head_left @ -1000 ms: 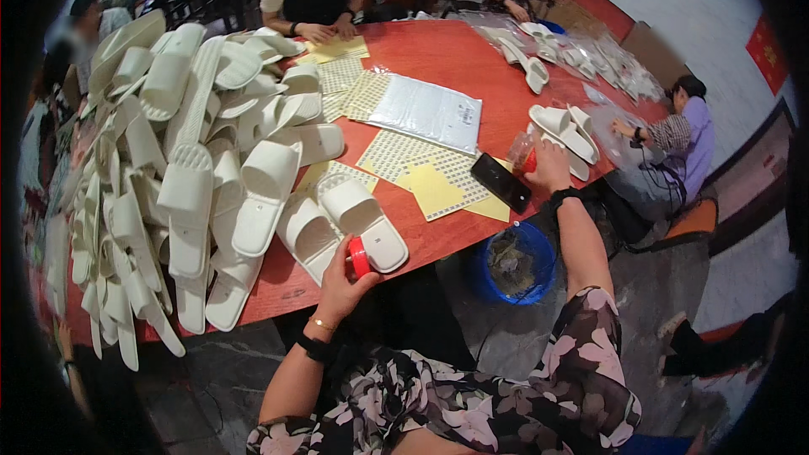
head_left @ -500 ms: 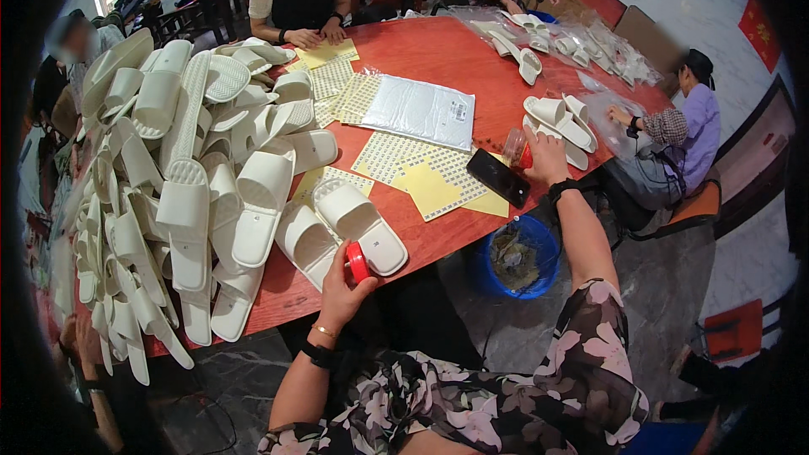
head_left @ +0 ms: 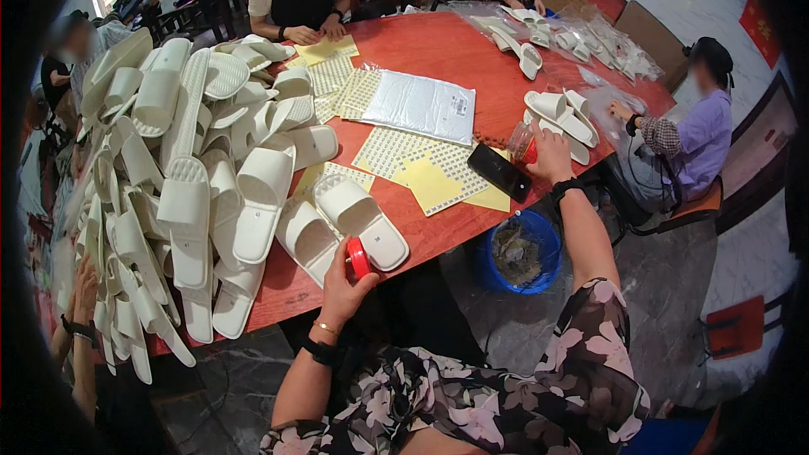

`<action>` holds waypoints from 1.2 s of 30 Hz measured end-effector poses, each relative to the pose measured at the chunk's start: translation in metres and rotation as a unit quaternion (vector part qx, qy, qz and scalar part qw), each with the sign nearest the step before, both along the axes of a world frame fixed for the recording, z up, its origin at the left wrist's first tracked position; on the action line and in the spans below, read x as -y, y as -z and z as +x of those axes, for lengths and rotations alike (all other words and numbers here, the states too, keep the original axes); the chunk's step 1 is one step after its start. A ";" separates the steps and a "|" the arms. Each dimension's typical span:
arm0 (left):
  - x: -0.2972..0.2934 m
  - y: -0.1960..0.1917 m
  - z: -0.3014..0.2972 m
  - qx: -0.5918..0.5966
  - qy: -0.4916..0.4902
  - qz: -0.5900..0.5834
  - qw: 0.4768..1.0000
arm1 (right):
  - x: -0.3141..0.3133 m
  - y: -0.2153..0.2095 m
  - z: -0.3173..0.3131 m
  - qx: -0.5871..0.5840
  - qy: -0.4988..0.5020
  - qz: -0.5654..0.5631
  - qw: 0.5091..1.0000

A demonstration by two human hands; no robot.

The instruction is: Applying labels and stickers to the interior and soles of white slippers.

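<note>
My left hand (head_left: 341, 293) grips a round red lid (head_left: 359, 259) at the table's near edge, beside a pair of white slippers (head_left: 383, 240). Farther right, my right hand (head_left: 553, 156) is closed around a clear plastic jar (head_left: 518, 140) with red on it. The jar lies tilted, its mouth toward the left, and small reddish-brown pieces (head_left: 489, 140) lie on the table by it. A black phone (head_left: 499, 173) rests just left of my right hand, partly over yellow sticker sheets (head_left: 434, 181).
A large heap of white slippers (head_left: 181, 202) covers the left side of the red table (head_left: 413, 42). A silver-white mailer (head_left: 421, 107) lies mid-table. More slippers (head_left: 560, 118) stand beyond my right hand. A blue bin (head_left: 522, 251) is on the floor below. Several people sit around.
Reddish-brown pieces have appeared on the table by the jar's mouth. My right hand has shifted slightly with the jar. The left hand with the lid has hardly moved.
</note>
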State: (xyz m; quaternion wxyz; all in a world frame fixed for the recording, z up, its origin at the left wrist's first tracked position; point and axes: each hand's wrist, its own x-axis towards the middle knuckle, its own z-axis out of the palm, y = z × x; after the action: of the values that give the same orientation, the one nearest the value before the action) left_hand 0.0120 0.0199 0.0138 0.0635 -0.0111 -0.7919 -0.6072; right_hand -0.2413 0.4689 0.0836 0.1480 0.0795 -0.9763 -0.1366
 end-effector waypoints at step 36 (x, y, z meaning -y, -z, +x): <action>0.216 -0.072 0.163 -0.270 -0.402 0.107 0.868 | 0.524 -0.312 0.068 0.054 -0.610 -0.424 0.667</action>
State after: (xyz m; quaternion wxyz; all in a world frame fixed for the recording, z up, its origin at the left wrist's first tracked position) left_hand 0.1750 -0.1957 0.0859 0.5141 0.1517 -0.6099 -0.5837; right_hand -0.1731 -0.0553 0.3953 0.1631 0.5932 -0.6690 0.4172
